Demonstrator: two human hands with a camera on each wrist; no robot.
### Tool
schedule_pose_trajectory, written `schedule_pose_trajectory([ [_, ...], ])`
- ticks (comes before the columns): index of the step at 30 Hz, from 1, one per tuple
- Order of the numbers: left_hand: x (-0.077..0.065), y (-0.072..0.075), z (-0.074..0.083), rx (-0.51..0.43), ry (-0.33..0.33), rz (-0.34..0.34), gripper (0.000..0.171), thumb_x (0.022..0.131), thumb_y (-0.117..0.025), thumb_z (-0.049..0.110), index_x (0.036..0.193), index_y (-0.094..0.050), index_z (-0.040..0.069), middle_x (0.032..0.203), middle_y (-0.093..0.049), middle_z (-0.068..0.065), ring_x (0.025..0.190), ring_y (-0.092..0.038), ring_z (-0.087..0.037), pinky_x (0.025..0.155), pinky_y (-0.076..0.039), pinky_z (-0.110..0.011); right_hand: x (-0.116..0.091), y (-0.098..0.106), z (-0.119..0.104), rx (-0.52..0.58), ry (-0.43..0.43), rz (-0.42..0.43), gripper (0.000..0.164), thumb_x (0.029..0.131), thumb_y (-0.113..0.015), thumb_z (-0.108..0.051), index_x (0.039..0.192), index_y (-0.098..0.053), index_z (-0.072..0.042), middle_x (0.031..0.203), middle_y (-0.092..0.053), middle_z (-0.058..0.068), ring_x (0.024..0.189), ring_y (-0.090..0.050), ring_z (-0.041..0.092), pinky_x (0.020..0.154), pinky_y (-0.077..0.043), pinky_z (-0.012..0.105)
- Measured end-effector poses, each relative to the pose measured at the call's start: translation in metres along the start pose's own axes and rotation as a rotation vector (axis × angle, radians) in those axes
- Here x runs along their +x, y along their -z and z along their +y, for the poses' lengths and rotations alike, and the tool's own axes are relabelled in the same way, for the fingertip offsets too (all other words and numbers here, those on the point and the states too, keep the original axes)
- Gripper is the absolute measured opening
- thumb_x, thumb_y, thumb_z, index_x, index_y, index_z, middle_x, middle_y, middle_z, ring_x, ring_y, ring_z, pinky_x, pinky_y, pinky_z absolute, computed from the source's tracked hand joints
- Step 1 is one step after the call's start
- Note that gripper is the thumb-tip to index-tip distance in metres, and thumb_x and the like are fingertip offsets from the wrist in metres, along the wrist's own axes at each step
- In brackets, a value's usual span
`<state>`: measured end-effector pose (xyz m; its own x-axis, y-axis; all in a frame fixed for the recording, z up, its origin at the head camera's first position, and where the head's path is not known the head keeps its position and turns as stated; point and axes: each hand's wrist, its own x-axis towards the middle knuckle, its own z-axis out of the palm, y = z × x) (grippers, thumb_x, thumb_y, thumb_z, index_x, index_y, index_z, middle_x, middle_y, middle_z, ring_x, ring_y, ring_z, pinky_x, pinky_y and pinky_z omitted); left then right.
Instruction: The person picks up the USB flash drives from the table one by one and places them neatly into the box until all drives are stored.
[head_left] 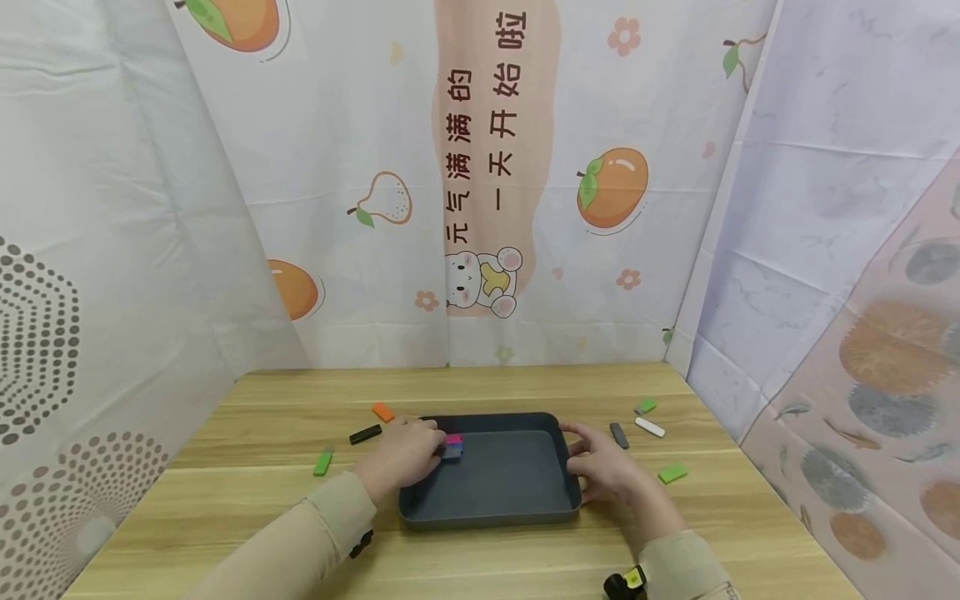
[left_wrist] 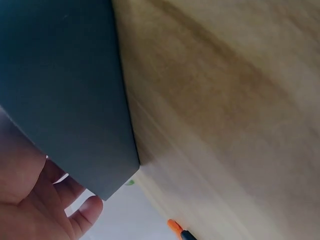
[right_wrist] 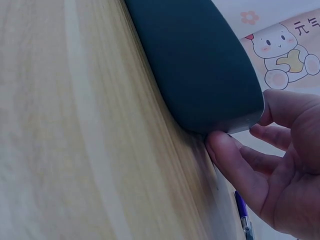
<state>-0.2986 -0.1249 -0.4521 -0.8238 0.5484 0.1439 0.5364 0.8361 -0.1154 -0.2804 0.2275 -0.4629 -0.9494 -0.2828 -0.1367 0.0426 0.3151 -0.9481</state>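
A dark grey rectangular tray [head_left: 506, 479] lies on the wooden table between both hands. My left hand [head_left: 405, 454] reaches over its left wall, fingertips at a small cluster of pink, blue and grey sticks [head_left: 453, 446] inside. In the left wrist view the tray wall [left_wrist: 65, 95] hides what those fingers touch; I cannot tell whether they pinch one. My right hand [head_left: 607, 467] holds the tray's right end, its fingers on the rim and the thumb low against the outer corner, as the right wrist view shows at the thumb [right_wrist: 230, 155].
Left of the tray lie an orange stick [head_left: 383, 412], a black stick [head_left: 365, 434] and a green USB stick [head_left: 323, 461]. To the right are a dark grey stick [head_left: 618, 435], a white stick [head_left: 649, 427], a green USB stick [head_left: 646, 406] and a green piece [head_left: 672, 472]. Printed curtains [head_left: 352, 275] surround the table.
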Motion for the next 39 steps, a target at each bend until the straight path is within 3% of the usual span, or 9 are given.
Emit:
schedule_pose_trajectory([
  [9,0.002,-0.006,0.003,0.046,-0.007,0.034,0.012,0.088,-0.08,0.029,0.096,-0.078,0.02,0.089,-0.066,0.004,0.083,-0.062,-0.017,0.076,-0.048,-0.044,0.001,0.0,0.0,0.0,-0.002,0.003,0.078,0.084,-0.062,0.005,0.157,-0.035,-0.007,0.124,-0.054,0.028,0.083,-0.067,0.03,0.055,-0.059,0.051],
  [20,0.003,-0.011,0.005,0.062,0.007,0.022,0.015,0.088,-0.079,0.03,0.1,-0.079,0.021,0.092,-0.068,0.002,0.09,-0.065,-0.02,0.084,-0.049,-0.051,0.0,0.0,0.0,0.013,-0.01,-0.004,0.079,0.084,-0.062,0.005,0.157,-0.035,-0.007,0.125,-0.054,0.028,0.083,-0.066,0.031,0.056,-0.059,0.052],
  [28,0.003,-0.01,0.006,0.065,0.008,0.034,0.015,0.088,-0.079,0.029,0.1,-0.079,0.021,0.091,-0.067,0.001,0.086,-0.064,-0.02,0.078,-0.048,-0.047,0.0,0.0,0.0,0.015,-0.01,-0.006,0.077,0.086,-0.062,0.005,0.157,-0.035,-0.007,0.125,-0.053,0.029,0.08,-0.067,0.031,0.055,-0.059,0.052],
  [39,0.002,-0.012,0.005,0.047,0.009,0.028,0.019,0.086,-0.08,0.03,0.102,-0.079,0.019,0.096,-0.069,-0.001,0.092,-0.065,-0.022,0.086,-0.049,-0.053,0.0,0.0,0.0,0.009,-0.015,-0.002,0.077,0.085,-0.063,0.005,0.156,-0.036,-0.008,0.125,-0.053,0.028,0.081,-0.067,0.032,0.056,-0.059,0.052],
])
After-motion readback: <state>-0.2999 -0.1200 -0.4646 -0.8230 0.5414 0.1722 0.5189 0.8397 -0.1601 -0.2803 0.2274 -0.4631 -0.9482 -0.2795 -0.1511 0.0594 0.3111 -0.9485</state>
